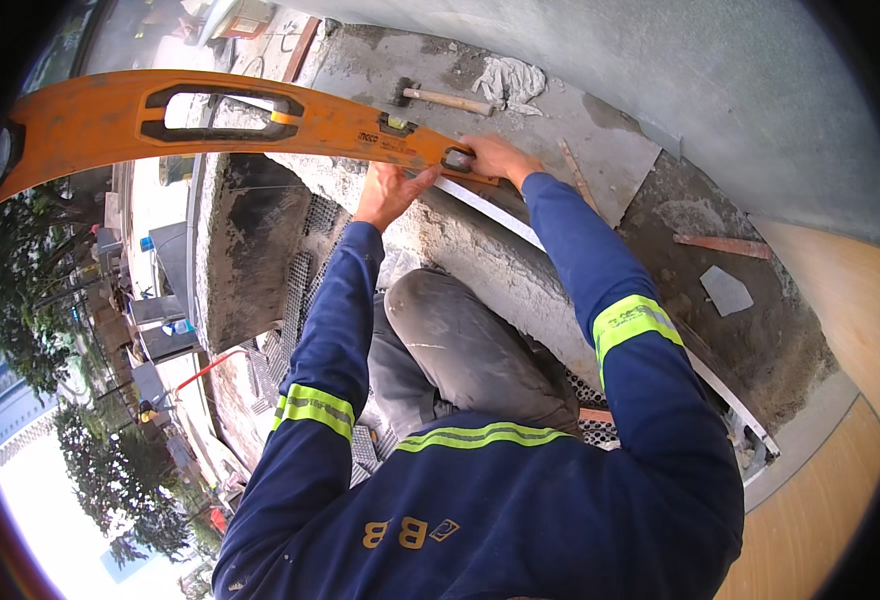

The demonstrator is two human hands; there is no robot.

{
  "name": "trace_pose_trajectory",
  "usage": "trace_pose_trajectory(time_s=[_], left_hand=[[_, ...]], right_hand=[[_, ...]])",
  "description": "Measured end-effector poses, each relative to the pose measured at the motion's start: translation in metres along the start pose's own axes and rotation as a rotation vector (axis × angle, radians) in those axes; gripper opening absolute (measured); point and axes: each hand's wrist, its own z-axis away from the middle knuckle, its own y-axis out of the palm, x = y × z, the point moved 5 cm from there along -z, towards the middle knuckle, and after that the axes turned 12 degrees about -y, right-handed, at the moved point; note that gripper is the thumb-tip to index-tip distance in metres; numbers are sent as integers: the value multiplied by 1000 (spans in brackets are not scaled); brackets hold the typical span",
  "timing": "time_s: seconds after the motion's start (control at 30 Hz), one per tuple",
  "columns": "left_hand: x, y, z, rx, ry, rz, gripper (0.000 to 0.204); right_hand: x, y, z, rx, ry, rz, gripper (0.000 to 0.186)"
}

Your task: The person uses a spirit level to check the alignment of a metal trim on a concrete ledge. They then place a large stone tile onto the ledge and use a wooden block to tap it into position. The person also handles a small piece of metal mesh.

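A long orange spirit level (340,125) stretches from the far left to the middle, bowed by the lens. My right hand (501,160) grips its right end, with fingers at the small end opening. Just left of that, my left hand (390,194) holds the lower edge of the level, thumb pointing right; some of its fingers are hidden behind the level. Under this end runs a white straight strip (490,212), lying along a rough concrete ledge (490,250) and passing beneath my right forearm.
Beyond the ledge lie a wooden-handled hammer (450,100) and a crumpled whitish cloth (510,83). A reddish bar (725,246) and a pale tile piece (727,291) rest on the dirty floor at right. A grey wall (740,110) rises behind. At left, the ledge drops toward lower ground with trees.
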Motion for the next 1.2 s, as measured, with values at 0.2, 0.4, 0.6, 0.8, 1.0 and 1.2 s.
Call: trace_pose_trajectory(time_s=[0.2, 0.4, 0.6, 0.8, 1.0, 1.2], left_hand=[[-6, 0, 5, -27, -24, -16, 38], [-7, 0, 5, -71, 32, -22, 36], [-5, 1, 4, -112, 116, -32, 34], [-9, 1, 4, -103, 133, -69, 34], [-7, 2, 3, -69, 109, -43, 35], [-6, 2, 4, -86, 104, -77, 35]], right_hand=[[-2, 3, 1, -17, 11, 21, 27], [2, 0, 2, -9, 40, 22, 28], [10, -6, 6, 2, 33, 26, 28], [10, -5, 7, -16, 48, 6, 29], [12, -6, 6, -5, 56, 16, 30], [12, -7, 7, 7, 53, 21, 30]])
